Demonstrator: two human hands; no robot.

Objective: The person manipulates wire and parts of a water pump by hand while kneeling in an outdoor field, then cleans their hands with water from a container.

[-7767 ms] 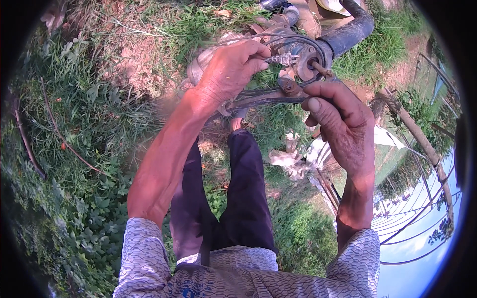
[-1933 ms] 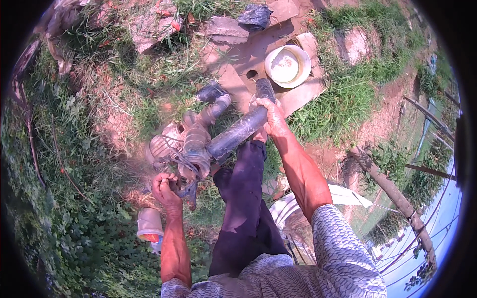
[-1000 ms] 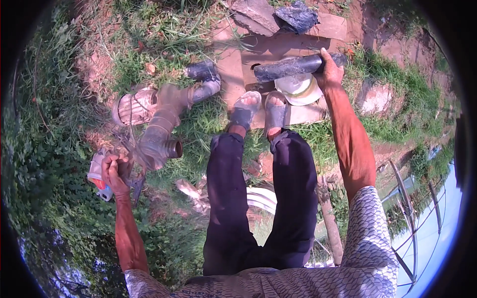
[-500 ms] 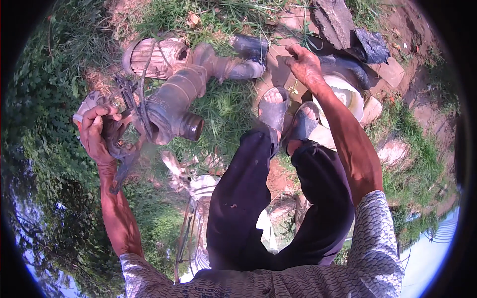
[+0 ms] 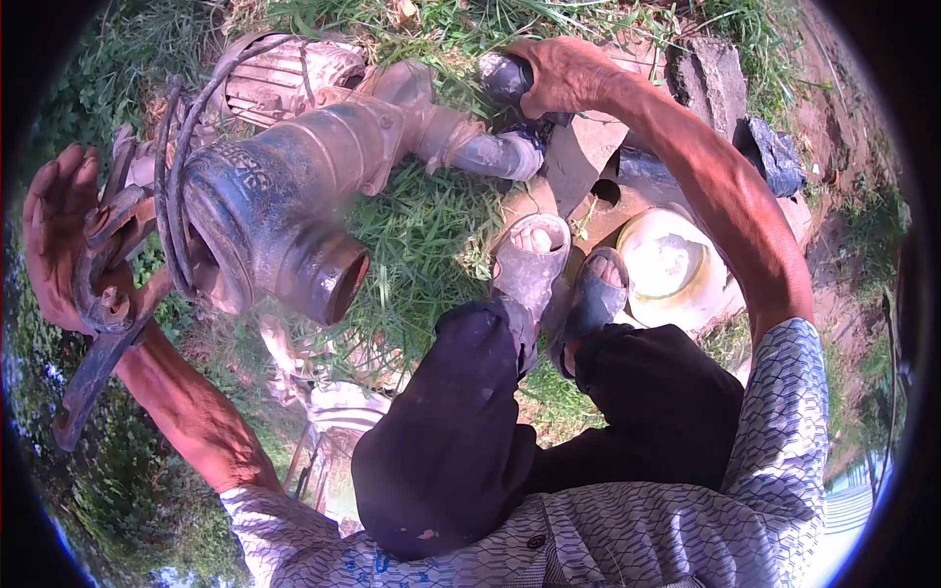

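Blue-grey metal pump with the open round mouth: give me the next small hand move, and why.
Probably close the left hand around the rusty metal bracket at the left end of the pump: its fingers look raised rather than wrapped round, while the right hand cups the short black cylindrical pipe.

A weathered blue-grey cast-metal pump body lies aslant in the grass, its round open outlet facing lower right, a ribbed, dusty motor housing just above it. At its left end a rusty, dark metal lever arm slants downward. A short black cylindrical pipe piece sits near its elbow, perhaps joined; the junction is partly hidden.
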